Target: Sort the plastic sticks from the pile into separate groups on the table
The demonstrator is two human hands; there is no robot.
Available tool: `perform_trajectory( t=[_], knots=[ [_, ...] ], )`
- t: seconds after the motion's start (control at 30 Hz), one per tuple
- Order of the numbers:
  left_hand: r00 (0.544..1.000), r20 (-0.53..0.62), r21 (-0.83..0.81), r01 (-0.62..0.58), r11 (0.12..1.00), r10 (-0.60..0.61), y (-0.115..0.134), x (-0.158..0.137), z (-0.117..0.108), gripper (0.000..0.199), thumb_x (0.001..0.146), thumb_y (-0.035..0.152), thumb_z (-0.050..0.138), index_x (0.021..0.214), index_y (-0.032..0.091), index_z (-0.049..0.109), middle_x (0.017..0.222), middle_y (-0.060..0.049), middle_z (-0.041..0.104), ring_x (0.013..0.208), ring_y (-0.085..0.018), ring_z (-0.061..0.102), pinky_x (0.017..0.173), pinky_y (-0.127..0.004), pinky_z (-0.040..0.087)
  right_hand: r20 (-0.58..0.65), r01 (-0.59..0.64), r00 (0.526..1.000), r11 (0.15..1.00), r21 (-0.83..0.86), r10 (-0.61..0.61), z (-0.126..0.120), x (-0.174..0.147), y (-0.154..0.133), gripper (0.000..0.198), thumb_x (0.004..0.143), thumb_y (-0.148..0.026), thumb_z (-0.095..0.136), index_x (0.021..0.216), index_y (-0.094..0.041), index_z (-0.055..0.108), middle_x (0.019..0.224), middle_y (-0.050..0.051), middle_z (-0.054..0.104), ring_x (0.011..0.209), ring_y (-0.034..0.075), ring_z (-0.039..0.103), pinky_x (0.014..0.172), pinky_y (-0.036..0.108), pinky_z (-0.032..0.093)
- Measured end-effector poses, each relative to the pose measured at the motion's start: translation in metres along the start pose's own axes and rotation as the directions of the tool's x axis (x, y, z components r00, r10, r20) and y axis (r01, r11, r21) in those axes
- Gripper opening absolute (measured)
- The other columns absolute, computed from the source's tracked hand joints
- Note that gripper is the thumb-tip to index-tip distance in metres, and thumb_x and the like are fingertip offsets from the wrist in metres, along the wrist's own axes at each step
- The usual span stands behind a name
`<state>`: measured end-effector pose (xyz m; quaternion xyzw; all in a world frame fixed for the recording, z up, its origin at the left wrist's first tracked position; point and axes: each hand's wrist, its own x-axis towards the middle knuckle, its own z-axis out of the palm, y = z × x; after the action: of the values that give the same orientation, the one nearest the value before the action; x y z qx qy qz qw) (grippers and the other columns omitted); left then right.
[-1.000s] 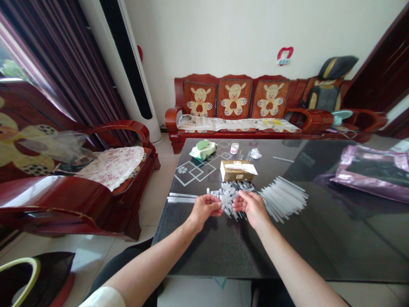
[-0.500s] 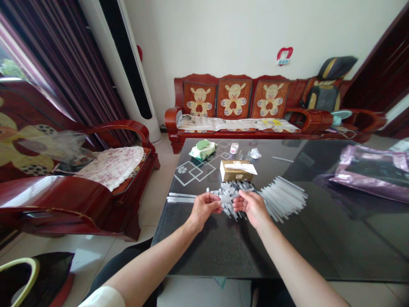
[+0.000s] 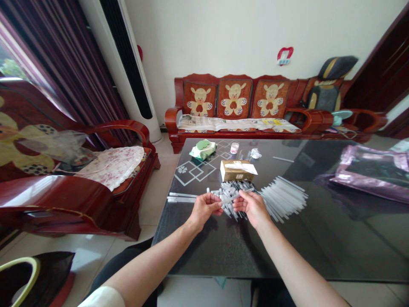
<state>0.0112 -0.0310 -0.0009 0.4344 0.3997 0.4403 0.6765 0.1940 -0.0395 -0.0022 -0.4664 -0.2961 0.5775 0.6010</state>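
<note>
Over the near side of the dark table, my left hand (image 3: pixel 206 209) and my right hand (image 3: pixel 253 208) are both closed in a pinch. Between them runs a thin whitish stick (image 3: pixel 229 199), pen-like in size, with an end in each hand; its exact kind is too small to make out. Right behind and below my fingers lies a heap of small white, grey and black pieces (image 3: pixel 232 211). Several long white sticks (image 3: pixel 182 197) rest left of my left hand. A fanned stack of translucent white tubes (image 3: pixel 284 198) lies right of my right hand.
Behind the heap stands a gold tissue box (image 3: pixel 236 173). Further back on the table (image 3: pixel 332 238) are a green wipes pack (image 3: pixel 203 149), a small white jar (image 3: pixel 234 148), a crumpled tissue (image 3: pixel 255 153) and a lone stick (image 3: pixel 283 159). A purple plastic bag (image 3: pixel 367 175) lies at right.
</note>
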Motion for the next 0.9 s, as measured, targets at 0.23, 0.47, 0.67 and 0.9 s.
perform_trajectory(
  t=[0.23,0.47,0.67,0.9],
  knots=[
    [0.997,-0.04,0.076,-0.063,0.995,0.067,-0.001,0.012,-0.016,0.025,0.066,0.031,0.076,0.076,0.012,0.064,0.058,-0.002,0.064,0.051,-0.012,0.061,0.051,-0.021,0.05,-0.071,0.032,0.997,0.999,0.034,-0.03,-0.003,0.003,-0.004,0.027,0.068,-0.034,0.076,0.068,-0.014,0.058,0.057,0.008,0.069,0.048,0.02,0.067,0.045,0.031,0.058],
    [0.998,-0.047,0.554,0.001,0.833,0.03,-0.016,0.03,-0.036,0.009,0.071,0.011,0.064,0.077,0.012,0.071,0.054,-0.001,0.065,0.049,-0.012,0.061,0.052,-0.021,0.05,-0.132,0.015,0.991,0.999,0.037,-0.01,-0.012,0.009,-0.01,0.026,0.063,-0.029,0.078,0.067,-0.012,0.059,0.055,0.009,0.068,0.05,0.022,0.067,0.042,0.028,0.056],
    [0.994,-0.004,0.63,-0.082,0.772,0.109,-0.023,0.032,-0.032,0.024,0.074,0.011,0.06,0.095,0.014,0.072,0.068,-0.004,0.072,0.063,-0.016,0.069,0.063,-0.024,0.052,-0.079,-0.044,0.996,0.999,-0.025,0.042,-0.015,0.009,-0.006,0.025,0.065,-0.029,0.076,0.072,-0.013,0.059,0.056,0.007,0.068,0.049,0.02,0.067,0.041,0.026,0.055],
    [0.99,0.002,0.66,-0.11,0.744,0.144,-0.019,0.032,-0.035,0.029,0.073,0.012,0.061,0.099,0.014,0.071,0.067,-0.005,0.071,0.066,-0.018,0.069,0.065,-0.024,0.051,-0.014,-0.079,0.997,0.993,-0.087,0.078,-0.014,0.009,0.0,0.027,0.067,-0.032,0.076,0.075,-0.013,0.059,0.058,0.006,0.068,0.049,0.018,0.066,0.041,0.026,0.055]
  ],
)
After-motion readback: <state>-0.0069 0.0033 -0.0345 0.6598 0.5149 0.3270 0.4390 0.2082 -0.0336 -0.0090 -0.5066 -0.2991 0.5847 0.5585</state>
